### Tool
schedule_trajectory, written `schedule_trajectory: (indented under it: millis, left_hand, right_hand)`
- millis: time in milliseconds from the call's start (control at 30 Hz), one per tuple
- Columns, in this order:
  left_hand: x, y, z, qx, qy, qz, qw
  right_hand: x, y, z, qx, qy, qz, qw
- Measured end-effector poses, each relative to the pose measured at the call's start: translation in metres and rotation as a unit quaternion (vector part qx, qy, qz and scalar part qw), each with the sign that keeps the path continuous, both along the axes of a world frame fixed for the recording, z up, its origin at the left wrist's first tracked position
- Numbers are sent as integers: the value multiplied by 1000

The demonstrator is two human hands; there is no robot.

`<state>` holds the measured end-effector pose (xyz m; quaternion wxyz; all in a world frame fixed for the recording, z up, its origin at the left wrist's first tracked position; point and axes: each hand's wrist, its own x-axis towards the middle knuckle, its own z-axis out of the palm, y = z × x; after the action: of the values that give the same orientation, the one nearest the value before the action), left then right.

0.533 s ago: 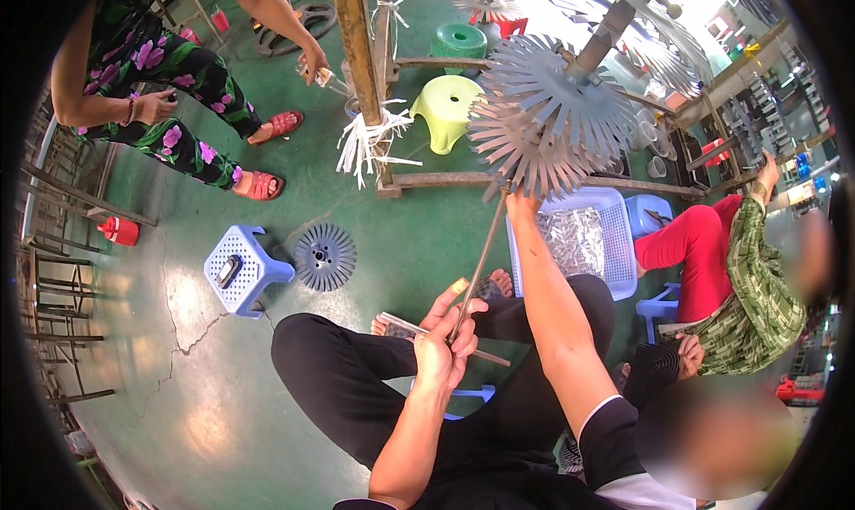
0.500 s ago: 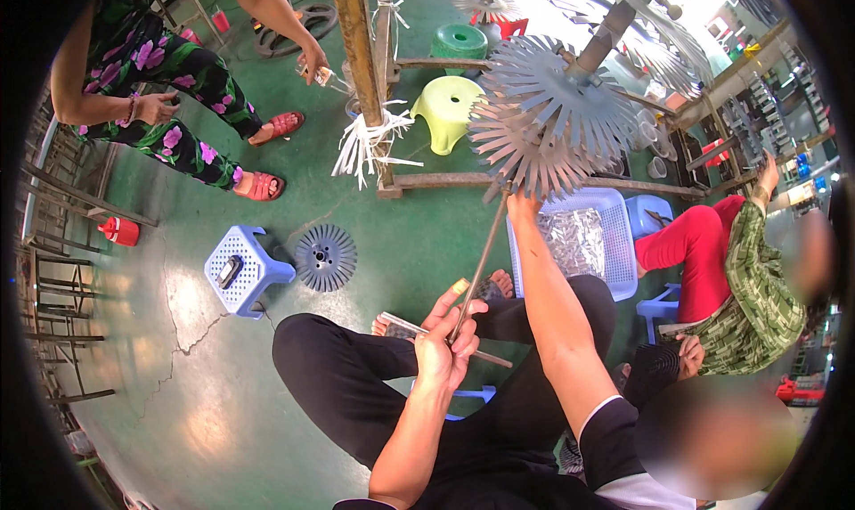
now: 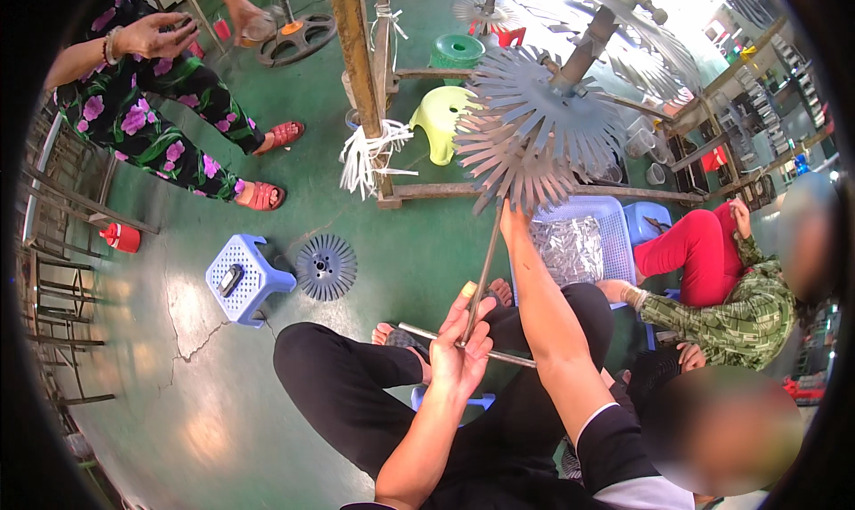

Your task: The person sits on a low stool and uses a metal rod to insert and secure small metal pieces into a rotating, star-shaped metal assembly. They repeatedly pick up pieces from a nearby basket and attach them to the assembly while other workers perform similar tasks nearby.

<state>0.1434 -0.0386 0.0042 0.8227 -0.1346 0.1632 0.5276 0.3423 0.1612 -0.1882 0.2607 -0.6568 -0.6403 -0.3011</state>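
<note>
My left hand [image 3: 461, 351] is closed around a metal T-handle wrench [image 3: 488, 265] where its long rod meets the crossbar. Yellow wrapping covers one fingertip. The rod slants up and away to the underside of a stack of grey slotted metal discs [image 3: 543, 109], which hang on a thick shaft [image 3: 592, 42]. My right hand [image 3: 515, 225] reaches up beside the rod's far end, just below the lower disc. Its fingers are mostly hidden there, so its grip does not show.
A blue basket [image 3: 614, 209] of small metal strips stands beyond my right knee. Left are a blue stool [image 3: 239, 243] and a slotted disc [image 3: 326, 267] on the floor. A co-worker in red trousers [image 3: 686, 243] sits at right; another person in flowered trousers [image 3: 142, 109] stands at far left.
My left hand and the wrench's crossbar have shifted slightly right, and the crossbar has turned a little. The seated co-worker's arm now reaches toward the basket. The standing person's hands have moved.
</note>
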Motion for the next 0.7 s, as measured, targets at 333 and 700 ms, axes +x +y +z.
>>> schedule_trajectory:
  millis: [333, 700]
  left_hand:
    - [-26, 6, -17, 445, 823, -45, 350]
    - [-17, -6, 11, 405, 781, -18, 474]
  right_hand:
    - [7, 0, -17, 74, 50, 68, 994]
    - [-2, 0, 15, 127, -52, 23, 990]
